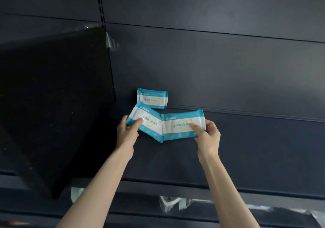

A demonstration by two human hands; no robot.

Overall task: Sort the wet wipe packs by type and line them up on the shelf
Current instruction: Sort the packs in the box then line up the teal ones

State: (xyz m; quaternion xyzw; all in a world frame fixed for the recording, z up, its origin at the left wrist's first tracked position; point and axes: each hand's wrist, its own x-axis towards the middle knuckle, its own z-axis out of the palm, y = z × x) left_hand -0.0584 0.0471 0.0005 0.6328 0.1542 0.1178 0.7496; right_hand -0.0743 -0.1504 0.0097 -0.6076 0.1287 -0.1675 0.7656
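Three white and blue wet wipe packs of the same look are in the head view. One pack (152,98) stands against the dark back panel at the rear of the shelf (246,148). My left hand (127,131) grips a tilted pack (149,122) by its left end, thumb on its face. My right hand (207,134) grips another pack (181,125) by its right end, held level. The two held packs meet at their inner ends above the shelf.
A large black divider panel (52,95) rises at the left of the shelf. The shelf's front rail (228,192) runs across below my arms, with clear plastic label holders (172,203) on it. To the right the shelf is bare dark surface.
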